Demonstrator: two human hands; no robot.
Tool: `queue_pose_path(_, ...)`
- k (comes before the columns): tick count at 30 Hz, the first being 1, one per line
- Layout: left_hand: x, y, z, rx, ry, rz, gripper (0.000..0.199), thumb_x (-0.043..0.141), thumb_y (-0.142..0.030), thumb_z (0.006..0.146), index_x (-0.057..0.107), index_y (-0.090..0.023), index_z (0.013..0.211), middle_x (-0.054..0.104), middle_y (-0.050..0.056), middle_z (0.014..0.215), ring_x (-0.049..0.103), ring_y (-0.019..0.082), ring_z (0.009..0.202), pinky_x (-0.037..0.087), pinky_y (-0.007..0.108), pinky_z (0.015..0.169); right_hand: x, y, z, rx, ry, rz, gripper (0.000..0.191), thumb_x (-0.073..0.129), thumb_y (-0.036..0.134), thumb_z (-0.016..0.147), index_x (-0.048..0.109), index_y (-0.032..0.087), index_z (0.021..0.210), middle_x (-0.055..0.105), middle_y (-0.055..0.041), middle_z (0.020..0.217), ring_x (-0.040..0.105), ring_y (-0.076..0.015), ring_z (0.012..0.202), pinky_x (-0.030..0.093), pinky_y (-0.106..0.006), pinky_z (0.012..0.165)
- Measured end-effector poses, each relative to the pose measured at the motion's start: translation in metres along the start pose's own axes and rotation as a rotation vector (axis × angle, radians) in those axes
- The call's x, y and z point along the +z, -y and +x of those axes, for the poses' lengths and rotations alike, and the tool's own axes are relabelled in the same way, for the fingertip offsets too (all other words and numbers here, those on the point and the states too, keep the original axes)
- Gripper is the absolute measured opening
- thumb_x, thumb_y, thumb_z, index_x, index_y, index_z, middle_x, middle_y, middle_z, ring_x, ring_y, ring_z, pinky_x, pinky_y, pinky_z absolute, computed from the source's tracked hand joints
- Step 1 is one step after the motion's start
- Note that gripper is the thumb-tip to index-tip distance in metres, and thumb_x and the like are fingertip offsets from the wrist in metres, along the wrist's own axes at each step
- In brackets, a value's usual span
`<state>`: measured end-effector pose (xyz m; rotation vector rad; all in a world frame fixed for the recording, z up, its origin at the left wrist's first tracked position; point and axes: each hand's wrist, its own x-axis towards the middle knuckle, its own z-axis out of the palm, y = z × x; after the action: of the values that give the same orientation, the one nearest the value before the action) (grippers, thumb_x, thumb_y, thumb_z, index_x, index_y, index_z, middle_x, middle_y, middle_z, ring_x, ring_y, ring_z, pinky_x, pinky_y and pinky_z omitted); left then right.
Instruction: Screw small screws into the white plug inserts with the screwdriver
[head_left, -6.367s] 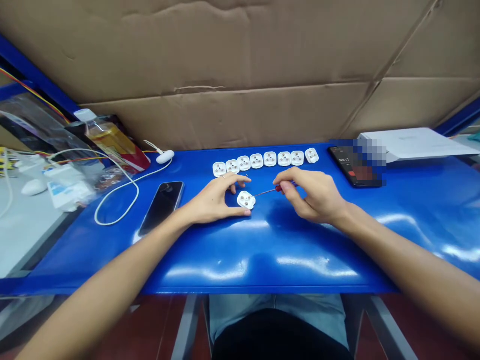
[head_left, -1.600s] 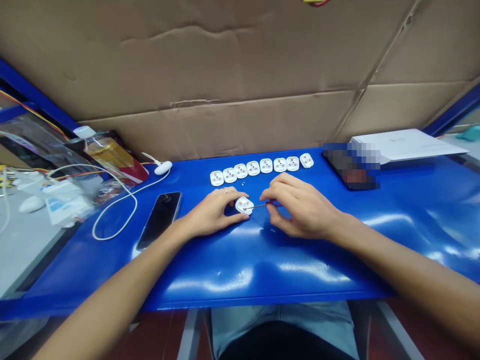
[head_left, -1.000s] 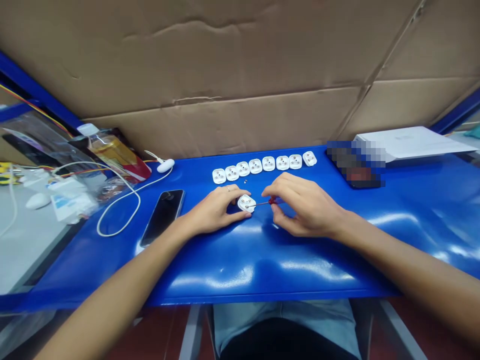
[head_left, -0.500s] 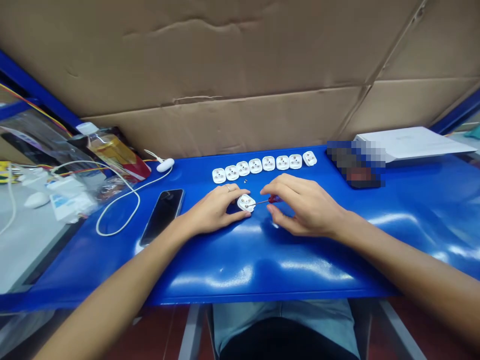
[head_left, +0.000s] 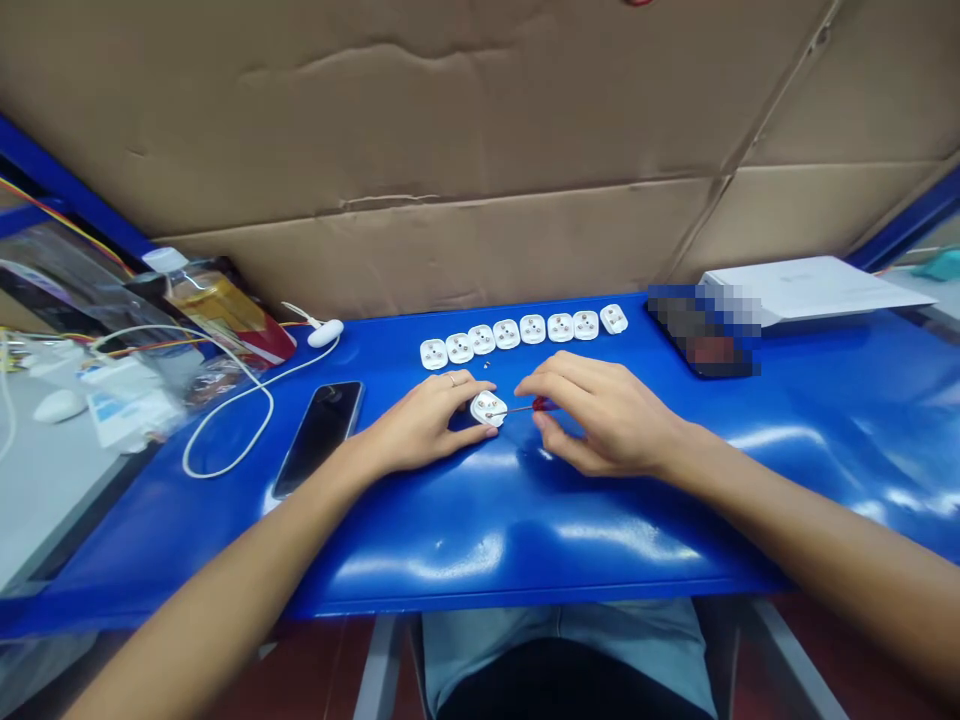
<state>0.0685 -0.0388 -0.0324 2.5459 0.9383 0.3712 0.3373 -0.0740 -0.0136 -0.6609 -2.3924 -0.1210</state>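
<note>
My left hand [head_left: 439,420] grips a white plug housing [head_left: 488,407] between thumb and fingers on the blue table surface [head_left: 420,540]. Metal parts show inside the housing. In my right hand [head_left: 600,412] is a screwdriver [head_left: 541,404] with a red handle, held by the fingertips. Its thin shaft points left, and the tip reaches into the housing's near side. Behind my hands, a row of similar white plug housings [head_left: 507,334] lies along the back. Tiny metal pieces [head_left: 487,365], too small to name, lie just in front of the row.
Left of my arm lies a phone [head_left: 319,437], with a looped white cable [head_left: 225,395] beside it. A tilted bottle [head_left: 217,305] stands at back left. Back right are a dark, partly blurred device [head_left: 701,335] and a white box [head_left: 814,285]. Cardboard [head_left: 450,130] walls the rear.
The whole view has shifted slightly, moving the scene a little left. Both hands keep their grip, and the screwdriver tip stays in the plug housing.
</note>
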Motion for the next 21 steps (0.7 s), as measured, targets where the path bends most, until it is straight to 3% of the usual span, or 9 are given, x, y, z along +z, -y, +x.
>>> queue_pose_path(3,-0.0005,-0.0002,-0.0002,-0.009,0.001,-0.011,0.049,0.064,-0.051,0.103,0.063,-0.018,0.139,0.070,0.010,0.113,0.066,0.026,0.103,0.050,0.038,0.090,0.0008,-0.0021,-0.0024,0.038,0.019,-0.080,0.022,0.053,0.031,0.107,0.066,0.014,0.114,0.075,-0.0079,0.086,0.068,-0.0216,0.073,0.050,-0.034,0.064)
queue_pose_path(11,0.0005,0.0006,-0.0004,0.005,0.000,0.006,0.047,0.064,-0.051,0.103,0.063,-0.020,0.138,0.070,0.010,0.114,0.066,0.026,0.104,0.050,0.038,0.091,-0.0011,-0.0020,0.0015,-0.061,-0.016,0.040,0.019,0.052,0.014,0.098,0.066,0.015,0.112,0.073,-0.0091,0.089,0.064,-0.0222,0.078,0.053,-0.035,0.069)
queue_pose_path(15,0.0003,0.0007,-0.0004,0.009,0.005,0.004,0.046,0.064,-0.051,0.103,0.063,-0.019,0.137,0.069,0.009,0.113,0.066,0.025,0.102,0.050,0.036,0.089,-0.0020,-0.0015,0.0004,-0.034,0.010,0.015,0.017,0.054,0.022,0.102,0.066,0.015,0.111,0.075,-0.0105,0.093,0.067,-0.0234,0.081,0.054,-0.037,0.071)
queue_pose_path(18,-0.0006,0.0001,-0.0004,0.001,0.010,0.004,0.047,0.063,-0.052,0.103,0.062,-0.019,0.137,0.069,0.009,0.114,0.065,0.025,0.103,0.049,0.037,0.090,-0.0005,-0.0028,-0.0018,0.001,0.010,-0.082,0.020,0.054,0.031,0.107,0.067,0.015,0.109,0.074,-0.0066,0.083,0.066,-0.0209,0.071,0.051,-0.034,0.065)
queue_pose_path(21,-0.0013,-0.0008,-0.0005,-0.004,0.017,0.005,0.046,0.063,-0.052,0.103,0.063,-0.019,0.135,0.068,0.009,0.115,0.065,0.026,0.104,0.049,0.037,0.091,0.0005,-0.0039,-0.0022,-0.027,0.008,-0.077,0.016,0.053,0.023,0.106,0.067,0.015,0.108,0.073,-0.0057,0.081,0.065,-0.0191,0.069,0.050,-0.032,0.065)
